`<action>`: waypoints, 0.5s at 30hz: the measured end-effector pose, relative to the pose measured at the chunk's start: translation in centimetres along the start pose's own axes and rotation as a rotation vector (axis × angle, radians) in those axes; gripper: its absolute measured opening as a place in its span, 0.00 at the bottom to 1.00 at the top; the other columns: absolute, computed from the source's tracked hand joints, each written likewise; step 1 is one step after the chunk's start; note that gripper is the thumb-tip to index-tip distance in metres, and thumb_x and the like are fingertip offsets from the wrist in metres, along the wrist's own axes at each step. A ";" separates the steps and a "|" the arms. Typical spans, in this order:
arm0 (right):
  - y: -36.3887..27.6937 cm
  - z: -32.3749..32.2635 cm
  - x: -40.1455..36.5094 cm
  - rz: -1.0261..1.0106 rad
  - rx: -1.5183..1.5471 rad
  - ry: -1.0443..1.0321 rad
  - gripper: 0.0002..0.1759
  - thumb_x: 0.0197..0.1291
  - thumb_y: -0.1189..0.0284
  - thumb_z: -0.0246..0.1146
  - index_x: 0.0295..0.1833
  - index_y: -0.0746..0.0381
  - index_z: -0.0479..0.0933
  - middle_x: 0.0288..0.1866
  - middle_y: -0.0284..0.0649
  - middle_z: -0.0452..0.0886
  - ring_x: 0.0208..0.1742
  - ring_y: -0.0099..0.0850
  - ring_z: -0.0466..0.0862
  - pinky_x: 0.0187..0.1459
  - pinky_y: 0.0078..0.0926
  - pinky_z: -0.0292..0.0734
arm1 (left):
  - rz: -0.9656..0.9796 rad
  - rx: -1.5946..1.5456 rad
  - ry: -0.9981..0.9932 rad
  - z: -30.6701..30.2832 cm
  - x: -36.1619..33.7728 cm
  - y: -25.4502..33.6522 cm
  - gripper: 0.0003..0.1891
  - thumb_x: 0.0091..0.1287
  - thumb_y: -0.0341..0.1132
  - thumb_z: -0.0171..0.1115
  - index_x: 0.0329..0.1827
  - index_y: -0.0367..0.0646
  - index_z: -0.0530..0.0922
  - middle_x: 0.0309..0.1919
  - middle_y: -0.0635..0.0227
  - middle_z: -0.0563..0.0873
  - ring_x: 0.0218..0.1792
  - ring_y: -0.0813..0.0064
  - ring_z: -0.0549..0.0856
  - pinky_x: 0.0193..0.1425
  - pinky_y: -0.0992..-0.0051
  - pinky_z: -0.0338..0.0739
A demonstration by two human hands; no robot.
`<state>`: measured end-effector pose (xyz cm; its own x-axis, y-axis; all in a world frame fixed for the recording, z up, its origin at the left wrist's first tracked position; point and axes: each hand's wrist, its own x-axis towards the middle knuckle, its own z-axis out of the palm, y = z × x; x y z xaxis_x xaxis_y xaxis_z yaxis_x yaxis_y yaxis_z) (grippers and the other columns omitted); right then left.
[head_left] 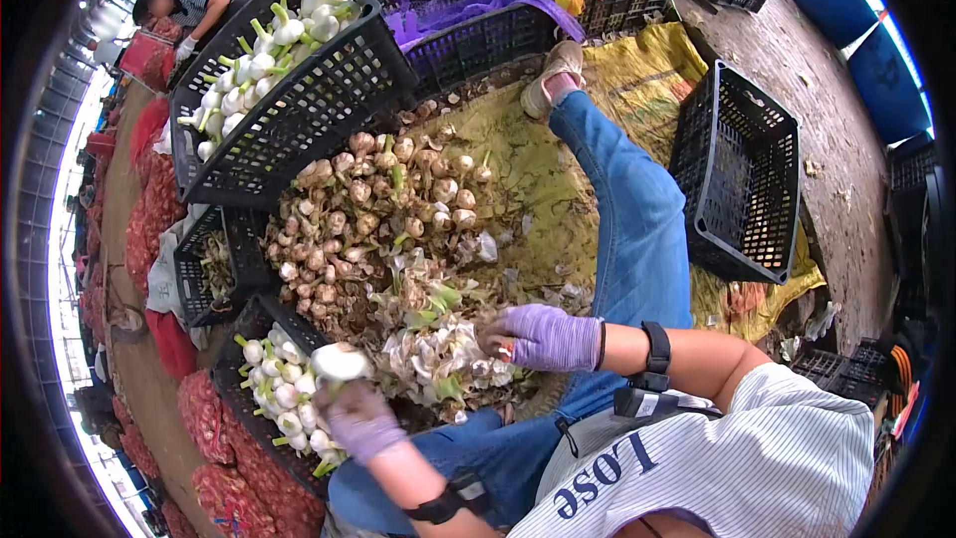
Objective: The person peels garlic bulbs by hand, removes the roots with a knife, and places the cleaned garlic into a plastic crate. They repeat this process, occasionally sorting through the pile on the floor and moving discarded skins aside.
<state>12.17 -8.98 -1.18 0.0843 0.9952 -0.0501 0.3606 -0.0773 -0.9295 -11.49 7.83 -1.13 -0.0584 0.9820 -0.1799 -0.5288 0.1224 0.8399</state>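
My left hand [363, 420], in a pale purple glove, is smeared by motion beside a black crate of white garlic [284, 389]. A blurred white bulb [341, 362] shows at its fingertips; whether the fingers grip it is unclear. My right hand [548, 339], in a purple striped glove, has its fingers curled over a heap of papery garlic skins [438, 354]. Something small and reddish shows at these fingers, too small to name. Beyond the skins lies a pile of brownish untrimmed garlic bulbs [363, 204].
A large crate of white garlic [299, 90] stands upper left, with a purple-lined crate [468, 20] beside it. An empty black crate [742, 174] is right of my outstretched leg [632, 209]. Red mesh sacks [239, 478] lie lower left. Another person [204, 0] bends at the upper left.
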 end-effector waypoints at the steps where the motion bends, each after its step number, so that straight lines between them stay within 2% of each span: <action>1: 1.3 0.5 -0.1 0.029 -0.079 -0.024 0.24 0.61 0.55 0.48 0.42 0.65 0.76 0.39 0.52 0.77 0.42 0.49 0.77 0.42 0.42 0.72 | 0.205 0.167 0.032 -1.6 2.6 1.6 0.18 0.50 0.22 0.57 0.47 0.36 0.72 0.45 0.56 0.78 0.47 0.60 0.78 0.54 0.66 0.74; 3: 3.2 1.0 0.1 0.112 -0.100 -0.034 0.24 0.58 0.54 0.51 0.42 0.65 0.77 0.40 0.52 0.77 0.42 0.48 0.77 0.43 0.41 0.72 | 0.516 0.392 0.120 -0.2 4.7 5.2 0.20 0.51 0.22 0.55 0.49 0.34 0.71 0.46 0.56 0.77 0.46 0.63 0.77 0.53 0.66 0.72; 5: 4.1 0.3 0.4 0.192 -0.069 -0.025 0.24 0.52 0.54 0.55 0.41 0.65 0.78 0.39 0.52 0.78 0.42 0.47 0.77 0.43 0.40 0.72 | 0.664 0.361 0.253 3.0 5.4 5.2 0.19 0.52 0.23 0.56 0.50 0.31 0.71 0.44 0.58 0.76 0.44 0.67 0.76 0.53 0.69 0.70; 6: 4.4 -0.1 0.6 0.200 -0.061 -0.021 0.24 0.52 0.54 0.55 0.41 0.65 0.78 0.39 0.52 0.78 0.42 0.47 0.77 0.43 0.40 0.72 | 0.626 0.613 0.258 4.3 5.9 4.6 0.21 0.53 0.25 0.57 0.52 0.31 0.70 0.45 0.59 0.76 0.45 0.67 0.76 0.54 0.69 0.69; 7: 4.5 -0.6 0.9 0.327 0.028 -0.045 0.23 0.49 0.55 0.59 0.40 0.65 0.78 0.39 0.52 0.78 0.42 0.47 0.78 0.43 0.39 0.72 | 0.535 0.624 0.145 4.9 6.4 2.3 0.23 0.55 0.27 0.57 0.55 0.32 0.69 0.48 0.58 0.76 0.47 0.66 0.76 0.55 0.69 0.68; 8: 4.6 -1.2 1.3 0.452 0.118 -0.068 0.23 0.45 0.57 0.62 0.39 0.65 0.78 0.39 0.51 0.78 0.42 0.47 0.78 0.43 0.38 0.73 | 0.383 0.879 0.027 5.1 7.8 0.1 0.20 0.58 0.30 0.57 0.54 0.33 0.70 0.50 0.57 0.75 0.50 0.66 0.75 0.57 0.70 0.68; 9: 5.1 -1.7 1.7 0.578 0.208 -0.092 0.23 0.41 0.58 0.65 0.38 0.65 0.78 0.38 0.51 0.78 0.42 0.47 0.78 0.43 0.38 0.73 | 0.370 0.997 0.021 9.2 6.1 -3.3 0.16 0.58 0.31 0.58 0.49 0.36 0.74 0.48 0.59 0.77 0.49 0.67 0.75 0.57 0.70 0.68; 10: 6.6 -1.3 2.0 0.482 -0.005 -0.046 0.23 0.38 0.62 0.67 0.41 0.65 0.77 0.38 0.51 0.78 0.42 0.48 0.78 0.43 0.38 0.73 | 0.311 0.995 -0.189 8.5 7.5 -6.8 0.13 0.54 0.27 0.61 0.43 0.36 0.77 0.46 0.59 0.79 0.47 0.66 0.76 0.57 0.68 0.68; 11: 7.6 -1.3 2.3 0.491 0.001 -0.041 0.23 0.38 0.62 0.67 0.41 0.65 0.77 0.38 0.51 0.78 0.42 0.48 0.78 0.43 0.38 0.73 | 0.295 1.116 -0.439 6.7 10.1 -10.7 0.12 0.53 0.25 0.60 0.42 0.37 0.77 0.42 0.61 0.80 0.47 0.66 0.76 0.57 0.69 0.69; 13: 9.5 -1.3 2.8 0.546 0.038 0.034 0.26 0.39 0.65 0.67 0.47 0.64 0.74 0.38 0.51 0.78 0.41 0.49 0.78 0.42 0.39 0.73 | 0.173 1.163 -0.746 8.0 11.4 -17.3 0.14 0.54 0.22 0.57 0.45 0.41 0.77 0.46 0.60 0.77 0.47 0.65 0.76 0.58 0.70 0.68; 14: 10.6 -1.1 2.7 0.512 0.123 0.075 0.28 0.45 0.68 0.64 0.55 0.62 0.69 0.39 0.53 0.78 0.42 0.48 0.78 0.43 0.37 0.73 | 0.172 1.308 -0.801 7.8 12.5 -20.5 0.16 0.53 0.22 0.57 0.46 0.44 0.77 0.50 0.58 0.75 0.48 0.63 0.76 0.57 0.70 0.68; 15: 11.5 -0.8 2.6 0.523 0.128 0.080 0.28 0.45 0.68 0.64 0.55 0.62 0.69 0.39 0.53 0.78 0.42 0.48 0.78 0.43 0.37 0.73 | 0.169 1.453 -0.856 7.5 13.6 -23.3 0.18 0.53 0.22 0.57 0.48 0.46 0.77 0.54 0.57 0.72 0.49 0.62 0.76 0.57 0.69 0.68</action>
<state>17.27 -7.36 -11.75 0.2942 0.8181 -0.4942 0.1365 -0.5477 -0.8255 6.42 19.45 -19.28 0.6694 0.7284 -0.1458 0.6207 -0.4406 0.6485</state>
